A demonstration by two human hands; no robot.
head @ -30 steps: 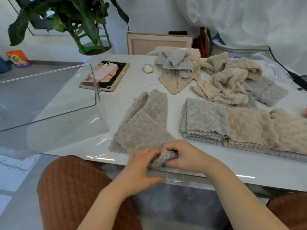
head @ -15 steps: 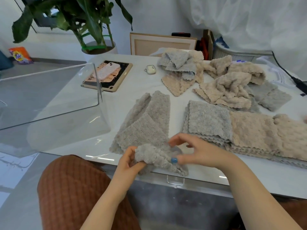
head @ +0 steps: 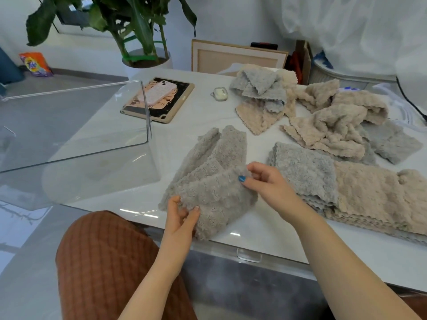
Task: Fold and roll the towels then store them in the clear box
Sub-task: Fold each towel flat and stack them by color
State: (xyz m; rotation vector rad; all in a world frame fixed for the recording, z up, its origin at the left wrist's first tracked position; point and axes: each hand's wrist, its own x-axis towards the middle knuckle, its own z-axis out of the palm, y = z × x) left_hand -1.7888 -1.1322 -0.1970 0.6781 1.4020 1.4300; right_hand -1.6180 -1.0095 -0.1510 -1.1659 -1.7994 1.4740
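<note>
A grey-beige towel (head: 215, 192) lies spread near the table's front edge, part of it hanging over the edge. My left hand (head: 182, 215) pinches its near left edge. My right hand (head: 265, 181) pinches its right side between thumb and fingers. Under it lies another folded grey-beige towel (head: 221, 144). To the right sits a stack of flat towels, grey (head: 305, 169) and beige (head: 374, 195). A loose heap of beige and grey towels (head: 335, 125) lies further back. The clear box (head: 76, 135) stands empty at the left.
A phone on a tablet (head: 159, 98) and a small earbud case (head: 219, 94) lie behind the box on the white table (head: 265, 236). A potted plant (head: 143, 42) and a framed board (head: 238, 57) stand at the far edge. My knee in brown fabric (head: 104, 262) is below the table.
The small rolled bundle between my hands has been opened out into a spread towel. Both hands moved apart and up onto the table.
</note>
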